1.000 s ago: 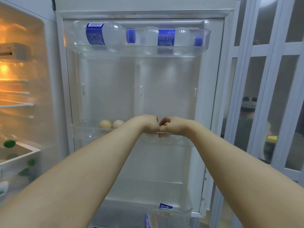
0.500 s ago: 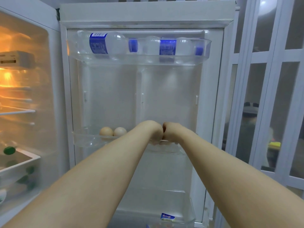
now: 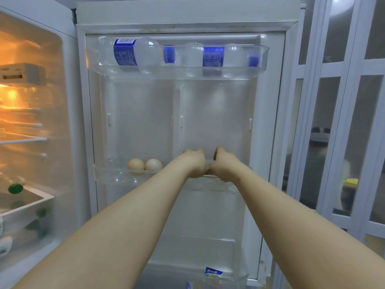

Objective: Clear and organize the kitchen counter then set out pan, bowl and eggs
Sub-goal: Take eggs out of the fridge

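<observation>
Grip-wise it's hard to call: the left hand (image 3: 194, 163) and right hand (image 3: 226, 164) are pressed side by side, fingers curled down into the middle door shelf (image 3: 108, 177). Whatever they've got hold of, if anything, is hidden behind the backs of the hands. Two eggs (image 3: 153, 165) sit in that same shelf just left of the left hand, untouched. Up top, water bottles (image 3: 135, 52) lie sideways in the top door shelf (image 3: 91, 61). The fridge interior (image 3: 31, 101) glows orange at far left.
</observation>
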`<action>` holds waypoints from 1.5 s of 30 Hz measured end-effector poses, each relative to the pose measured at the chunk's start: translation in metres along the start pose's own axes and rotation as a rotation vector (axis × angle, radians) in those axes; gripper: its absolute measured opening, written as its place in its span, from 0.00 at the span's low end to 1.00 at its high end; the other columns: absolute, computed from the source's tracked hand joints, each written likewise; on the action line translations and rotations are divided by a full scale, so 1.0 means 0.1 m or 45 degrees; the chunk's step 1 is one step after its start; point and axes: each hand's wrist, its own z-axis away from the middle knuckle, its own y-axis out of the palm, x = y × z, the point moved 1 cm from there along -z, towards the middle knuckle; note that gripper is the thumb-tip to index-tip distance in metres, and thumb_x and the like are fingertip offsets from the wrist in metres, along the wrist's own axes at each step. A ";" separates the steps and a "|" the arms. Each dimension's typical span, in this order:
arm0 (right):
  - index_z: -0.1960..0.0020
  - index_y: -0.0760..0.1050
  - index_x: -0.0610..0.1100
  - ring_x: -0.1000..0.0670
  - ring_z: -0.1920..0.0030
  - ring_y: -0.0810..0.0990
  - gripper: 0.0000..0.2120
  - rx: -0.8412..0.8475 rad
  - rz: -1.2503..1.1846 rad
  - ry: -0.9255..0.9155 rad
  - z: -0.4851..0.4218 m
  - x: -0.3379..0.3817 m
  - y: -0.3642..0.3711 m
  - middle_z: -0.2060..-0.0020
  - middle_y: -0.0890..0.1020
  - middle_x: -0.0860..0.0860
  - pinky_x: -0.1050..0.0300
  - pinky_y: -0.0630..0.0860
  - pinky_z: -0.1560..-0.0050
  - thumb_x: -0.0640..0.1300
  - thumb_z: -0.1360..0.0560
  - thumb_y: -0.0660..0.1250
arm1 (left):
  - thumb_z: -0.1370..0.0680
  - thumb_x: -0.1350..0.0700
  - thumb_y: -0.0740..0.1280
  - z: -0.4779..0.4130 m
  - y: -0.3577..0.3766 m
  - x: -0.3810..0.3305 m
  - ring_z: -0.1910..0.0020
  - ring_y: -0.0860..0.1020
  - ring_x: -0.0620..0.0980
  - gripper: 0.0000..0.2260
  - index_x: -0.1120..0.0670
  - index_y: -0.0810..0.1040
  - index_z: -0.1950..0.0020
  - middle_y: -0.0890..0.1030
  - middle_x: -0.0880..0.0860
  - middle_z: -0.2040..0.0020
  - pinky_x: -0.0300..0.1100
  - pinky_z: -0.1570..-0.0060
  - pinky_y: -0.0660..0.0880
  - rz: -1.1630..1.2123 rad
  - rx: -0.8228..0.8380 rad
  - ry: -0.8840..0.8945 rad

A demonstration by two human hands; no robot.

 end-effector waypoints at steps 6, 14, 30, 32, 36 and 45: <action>0.43 0.63 0.44 0.48 0.65 0.70 0.18 -0.095 -0.034 0.011 -0.01 -0.05 -0.01 0.39 0.65 0.41 0.52 0.74 0.52 0.45 0.28 0.67 | 0.26 0.58 0.65 0.10 0.03 0.10 0.55 0.79 0.61 0.12 0.56 0.66 0.45 0.68 0.60 0.43 0.45 0.56 0.78 0.396 -0.212 0.025; 0.50 0.62 0.43 0.44 0.58 0.72 0.15 -0.217 -0.213 -0.045 0.01 -0.04 -0.01 0.55 0.72 0.45 0.51 0.75 0.59 0.42 0.30 0.67 | 0.31 0.61 0.68 0.13 0.04 0.16 0.63 0.83 0.55 0.13 0.55 0.71 0.49 0.78 0.57 0.52 0.47 0.62 0.82 0.725 -0.414 0.004; 0.54 0.73 0.39 0.49 0.70 0.74 0.05 -0.155 -0.686 0.090 0.18 0.01 -0.09 0.59 0.74 0.44 0.55 0.80 0.59 0.37 0.29 0.66 | 0.31 0.59 0.67 0.21 -0.01 0.28 0.68 0.81 0.53 0.06 0.57 0.75 0.56 0.76 0.52 0.62 0.42 0.58 0.82 1.233 -0.522 -0.133; 0.55 0.73 0.40 0.50 0.70 0.73 0.04 -0.185 -0.737 0.088 0.23 0.04 -0.08 0.60 0.74 0.44 0.58 0.79 0.64 0.37 0.29 0.66 | 0.31 0.60 0.67 0.27 -0.04 0.30 0.70 0.79 0.52 0.04 0.56 0.74 0.58 0.76 0.52 0.62 0.31 0.70 0.77 1.338 -0.537 -0.152; 0.56 0.73 0.41 0.49 0.71 0.74 0.03 -0.271 -0.809 0.029 0.37 0.10 -0.08 0.63 0.75 0.47 0.65 0.73 0.75 0.38 0.29 0.65 | 0.30 0.64 0.66 0.37 -0.05 0.34 0.67 0.77 0.54 0.06 0.55 0.71 0.64 0.74 0.54 0.64 0.42 0.61 0.81 1.581 -0.579 -0.119; 0.61 0.71 0.44 0.53 0.72 0.74 0.05 -0.567 -1.419 -0.147 0.80 0.40 -0.02 0.65 0.74 0.49 0.65 0.72 0.77 0.37 0.27 0.63 | 0.23 0.60 0.62 0.81 -0.20 0.60 0.79 0.75 0.46 0.08 0.56 0.70 0.62 0.74 0.54 0.71 0.30 0.80 0.69 2.520 -0.388 -0.208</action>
